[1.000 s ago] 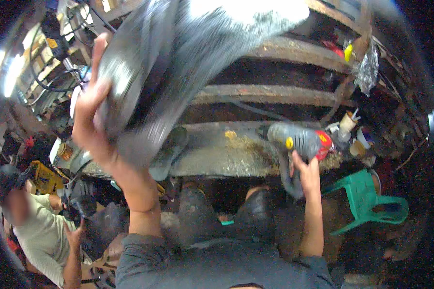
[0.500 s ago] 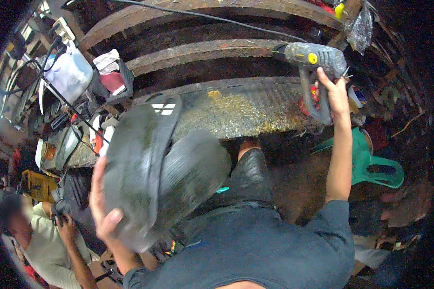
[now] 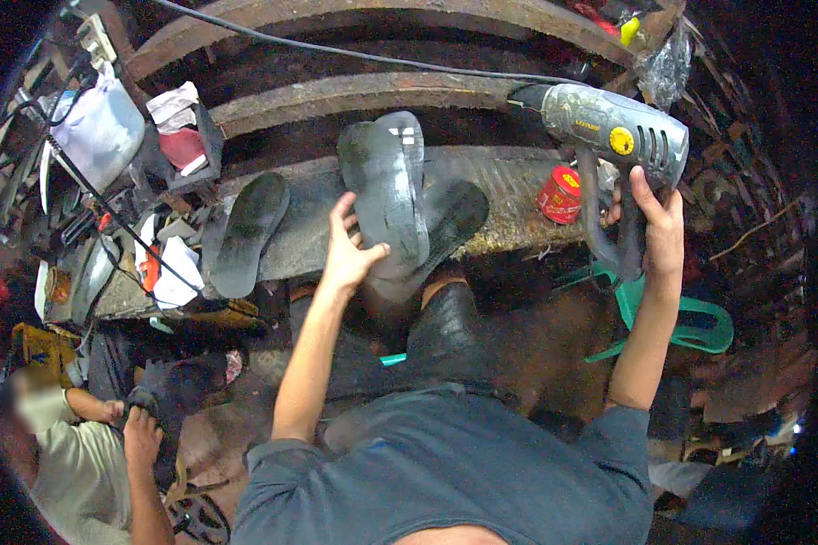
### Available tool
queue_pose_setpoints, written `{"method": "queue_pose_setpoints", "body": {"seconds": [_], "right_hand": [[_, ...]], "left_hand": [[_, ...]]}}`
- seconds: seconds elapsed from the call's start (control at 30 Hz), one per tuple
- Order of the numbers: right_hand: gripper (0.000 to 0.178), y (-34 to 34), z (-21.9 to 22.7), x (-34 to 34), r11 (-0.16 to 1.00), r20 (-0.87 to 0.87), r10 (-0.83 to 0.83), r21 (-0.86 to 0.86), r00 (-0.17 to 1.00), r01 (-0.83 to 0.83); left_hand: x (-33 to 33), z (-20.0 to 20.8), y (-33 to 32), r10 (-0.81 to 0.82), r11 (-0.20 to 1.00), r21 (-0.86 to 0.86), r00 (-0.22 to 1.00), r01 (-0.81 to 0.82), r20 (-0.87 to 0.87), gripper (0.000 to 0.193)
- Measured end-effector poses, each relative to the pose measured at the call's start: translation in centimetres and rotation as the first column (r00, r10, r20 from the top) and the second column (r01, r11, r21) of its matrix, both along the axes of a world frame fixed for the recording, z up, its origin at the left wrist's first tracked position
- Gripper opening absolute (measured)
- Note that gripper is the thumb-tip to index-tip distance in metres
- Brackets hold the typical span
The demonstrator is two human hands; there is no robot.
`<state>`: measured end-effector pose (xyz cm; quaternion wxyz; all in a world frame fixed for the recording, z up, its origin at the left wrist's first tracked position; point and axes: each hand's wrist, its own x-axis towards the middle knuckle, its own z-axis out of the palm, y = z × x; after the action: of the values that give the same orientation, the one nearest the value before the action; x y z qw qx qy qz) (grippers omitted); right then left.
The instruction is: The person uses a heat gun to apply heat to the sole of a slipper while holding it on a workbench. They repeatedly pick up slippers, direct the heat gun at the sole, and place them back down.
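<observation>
Grey heat gun (image 3: 600, 116) — in the right fingers (image 3: 643, 188)

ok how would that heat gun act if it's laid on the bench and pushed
The heat gun looks hard-shelled, so it probably won't flex. Its rounded body could let it rock, but the looped handle would likely stop a full roll.
</observation>
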<state>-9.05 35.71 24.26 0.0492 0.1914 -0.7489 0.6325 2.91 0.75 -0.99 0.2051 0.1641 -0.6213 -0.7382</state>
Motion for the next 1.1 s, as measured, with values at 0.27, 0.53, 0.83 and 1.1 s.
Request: {"method": "queue_pose_setpoints", "body": {"seconds": [0.27,0.53,0.83,1.1], "right_hand": [[0.029,-1.9,-3.9,0.2,0.985,0.118,0.109,-0.145,0.987,-0.091],[0.029,-2.2,-5.7,-0.2,0.975,0.120,0.192,-0.139,0.974,-0.175],[0.033,-0.6,-6.1,-1.0,0.984,0.090,0.113,-0.146,0.990,-0.099],[0.029,-0.1,-5.4,-0.3,0.986,0.063,0.101,-0.136,0.993,-0.092]], "left_hand": [[0.3,-0.3,-1.8,-0.020,0.999,0.029,0.986,0.015,0.163,0.114],[-1.6,-0.6,-6.9,-0.062,0.792,0.611,0.995,-0.001,0.083,0.032],[2.1,2.6,-0.6,-0.274,0.929,0.261,0.962,0.264,0.006,0.072],[-0.3,0.9,4.8,0.201,0.146,-0.974,0.959,0.173,0.201,0.078]]}}
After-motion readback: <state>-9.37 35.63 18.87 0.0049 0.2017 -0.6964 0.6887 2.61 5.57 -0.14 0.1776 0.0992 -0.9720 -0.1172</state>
